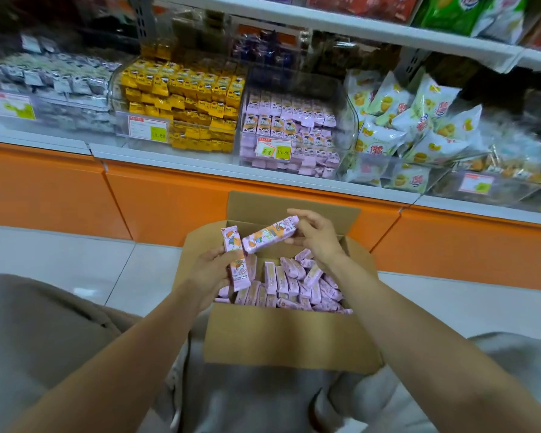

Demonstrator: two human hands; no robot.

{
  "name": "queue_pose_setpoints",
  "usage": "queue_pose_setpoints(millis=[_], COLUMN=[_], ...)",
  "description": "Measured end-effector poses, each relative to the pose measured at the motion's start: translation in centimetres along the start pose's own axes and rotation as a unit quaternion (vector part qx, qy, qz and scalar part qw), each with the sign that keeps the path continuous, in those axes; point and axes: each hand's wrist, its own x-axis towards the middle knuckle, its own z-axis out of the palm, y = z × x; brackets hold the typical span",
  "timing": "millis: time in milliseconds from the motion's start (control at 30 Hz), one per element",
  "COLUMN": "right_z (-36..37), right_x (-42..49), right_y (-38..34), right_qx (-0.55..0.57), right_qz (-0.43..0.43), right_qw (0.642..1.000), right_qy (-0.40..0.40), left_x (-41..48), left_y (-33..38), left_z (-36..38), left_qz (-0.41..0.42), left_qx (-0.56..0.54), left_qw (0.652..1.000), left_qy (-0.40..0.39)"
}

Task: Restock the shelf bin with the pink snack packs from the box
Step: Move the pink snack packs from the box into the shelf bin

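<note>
Upright pink pack [236, 260], a long foil snack bar with an orange cartoon print: held just above the open top of the box, at its left edge. Left hand [211, 271] has it, grip pinching the lower half between thumb and fingers.

Tilted pink pack [270, 234], same kind: also above the box, its low end touching the upright one. Right hand [316, 237] holds the high end, grip pinched on it with fingers curled. Both printed faces are turned up. My reading is that the packs are being squared into one bundle, so several go up per trip.

Brown cardboard box [288, 339]: on the floor between the person's knees, flaps open, within easy reach. Loose pink packs [294, 285] inside it, many, mostly on edge. Plenty left to move.

Clear plastic shelf bin [349, 126]: straight beyond the box, on the lowest shelf. It already holds rows of pink packs, face out, behind a price tag [274, 149]. There seems to be room on top.

Yellow packs [185, 98]: in the bin beyond the box and to its left. Pale puffy bags [413, 120]: beyond and to its right. Orange base panel [169, 201]: directly behind the box.
</note>
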Motion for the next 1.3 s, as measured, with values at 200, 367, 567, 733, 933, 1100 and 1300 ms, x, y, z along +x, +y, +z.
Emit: queue_pose_setpoints(millis=[200, 367, 567, 733, 933, 1100, 1300], right_z=[0.3, 1.2, 2.1, 1.5, 0.1, -0.1, -0.9], right_x=[-1.1, -2.0, -2.3, -2.7, -2.4, -0.3, 3.3], right_y=[0.7, 1.6, 1.7, 1.4, -0.6, -4.8, -9.6], right_qx=[0.062, 0.062, -0.001, -0.101, -0.152, -0.172, -0.215], right_qz=[0.043, 0.055, 0.045, 0.031, 0.017, -0.051, -0.104], right_qw=[0.996, 0.983, 0.979, 0.971, 0.959, 0.968, 0.954], right_qy=[-0.052, -0.166, -0.197, -0.215, -0.237, -0.177, -0.179], left_x=[0.4, 0.6, 0.5, 0.4, 0.9, 1.1, 3.0], left_y=[0.5, 0.5, 0.8, 1.5, 2.2, 4.4, 8.9], left_z=[0.6, 1.1, 1.9, 2.4, 2.3, 3.4, 5.8], left_qz=[0.003, 0.000, 0.003, 0.019, 0.042, 0.090, 0.139], left_qx=[-0.092, -0.103, -0.095, -0.081, -0.019, 0.102, 0.119], left_qw=[0.995, 0.993, 0.995, 0.996, 0.999, 0.988, 0.978], left_qy=[0.043, 0.052, 0.024, 0.008, 0.007, -0.072, -0.100])
